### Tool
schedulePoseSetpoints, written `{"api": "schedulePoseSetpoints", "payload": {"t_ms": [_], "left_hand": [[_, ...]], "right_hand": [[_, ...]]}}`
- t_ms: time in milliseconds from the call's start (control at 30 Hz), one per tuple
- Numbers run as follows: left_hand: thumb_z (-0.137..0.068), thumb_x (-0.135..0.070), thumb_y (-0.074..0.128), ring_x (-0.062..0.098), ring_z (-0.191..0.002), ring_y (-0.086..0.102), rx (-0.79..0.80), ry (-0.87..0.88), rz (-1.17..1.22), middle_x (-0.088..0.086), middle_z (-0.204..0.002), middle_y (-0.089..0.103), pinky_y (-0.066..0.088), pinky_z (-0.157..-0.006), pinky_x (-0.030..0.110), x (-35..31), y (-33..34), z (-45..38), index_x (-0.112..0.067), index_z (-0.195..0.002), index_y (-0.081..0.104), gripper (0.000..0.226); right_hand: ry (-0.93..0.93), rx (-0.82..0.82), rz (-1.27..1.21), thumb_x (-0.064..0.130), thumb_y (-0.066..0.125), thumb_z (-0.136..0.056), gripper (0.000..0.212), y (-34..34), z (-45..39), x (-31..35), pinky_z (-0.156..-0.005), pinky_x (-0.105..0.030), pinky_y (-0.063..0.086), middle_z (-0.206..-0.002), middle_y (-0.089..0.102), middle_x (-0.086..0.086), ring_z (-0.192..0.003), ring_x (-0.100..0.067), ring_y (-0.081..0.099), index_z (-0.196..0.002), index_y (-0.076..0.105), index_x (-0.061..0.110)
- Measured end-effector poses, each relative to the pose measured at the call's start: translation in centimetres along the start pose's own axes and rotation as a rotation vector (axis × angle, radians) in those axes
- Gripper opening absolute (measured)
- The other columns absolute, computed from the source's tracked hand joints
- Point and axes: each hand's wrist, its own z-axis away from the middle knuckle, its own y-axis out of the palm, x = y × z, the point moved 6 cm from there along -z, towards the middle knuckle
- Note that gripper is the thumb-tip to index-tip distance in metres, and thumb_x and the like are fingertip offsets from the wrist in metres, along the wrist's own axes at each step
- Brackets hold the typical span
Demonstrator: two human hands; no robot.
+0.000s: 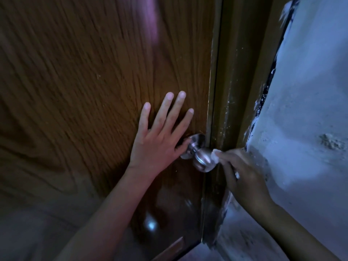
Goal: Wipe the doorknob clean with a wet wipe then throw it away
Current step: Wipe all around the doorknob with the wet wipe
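Left hand (158,144) flat on the wooden door (84,81), fingers spread wide, thumb touching the base of the doorknob (199,157); grip open, holding nothing. Right hand (243,176) closed on a white wet wipe (214,157), pressed against the right side of the metal doorknob, beside the door frame (231,91).

The wipe (215,155) is mostly hidden inside the right hand (243,174), at three o'clock of the knob (202,158). The knob's far side is covered. Both forearms are cut off by the bottom edge. The door (84,81) is blurred.
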Motion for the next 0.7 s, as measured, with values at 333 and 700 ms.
{"api": "schedulePoseSetpoints", "payload": {"t_ms": [333, 700], "left_hand": [[-0.092, -0.057, 0.027, 0.028, -0.135, 0.021, -0.004, 0.0, -0.003, 0.008, -0.148, 0.017, 0.014, -0.108, 0.05, -0.1, 0.1, 0.1, -0.022, -0.14, 0.034, 0.06], [-0.092, -0.056, 0.03, 0.028, -0.135, 0.021, 0.004, 0.008, 0.007, 0.008, -0.148, 0.017, 0.015, -0.107, 0.05, -0.1, -0.1, 0.1, -0.022, -0.14, 0.034, 0.059]], "right_hand": [[-0.263, 0.146, 0.187, -0.01, 0.077, -0.059, 0.041, 1.4, 0.5, 1.9, -0.054, -0.023, 0.05, -0.085, 0.07, -0.02, -0.074, -0.018, 0.044, -0.097, 0.067, 0.001], [-0.169, 0.075, 0.177, -0.004, 0.065, -0.069, 0.022, 1.0, -1.2, 2.4, -0.052, -0.023, 0.045, -0.079, 0.067, -0.02, -0.061, -0.029, 0.06, -0.091, 0.069, -0.003]]}}
